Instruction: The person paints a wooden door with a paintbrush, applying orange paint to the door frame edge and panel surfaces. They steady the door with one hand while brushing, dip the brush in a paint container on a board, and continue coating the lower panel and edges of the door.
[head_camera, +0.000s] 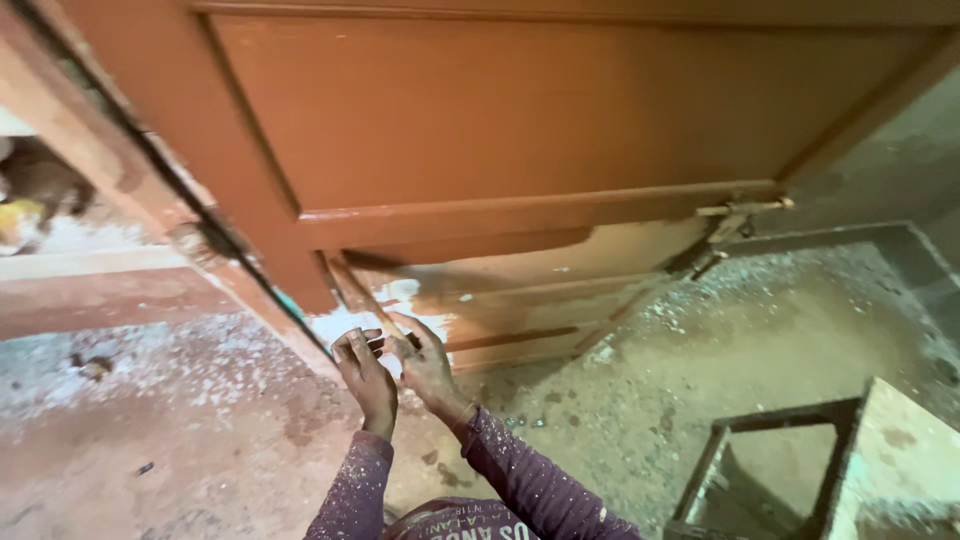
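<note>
While I look down along the brown door (520, 120), both hands meet at its scraped lower corner, where white patches show through the paint. My left hand (365, 372) is spread flat with fingers loose, holding nothing, and my right hand (425, 362) presses its fingers on the panel (520, 290) edge; I cannot tell whether it pinches anything. Dust covers the floor (640, 400), and a bolt (735, 215) hangs at the door's right.

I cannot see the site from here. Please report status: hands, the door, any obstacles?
Left hand and right hand both open, at the bare patch low on the brown door. Nothing visibly gripped. Dusty floor; metal frame off right, not blocking.
</note>
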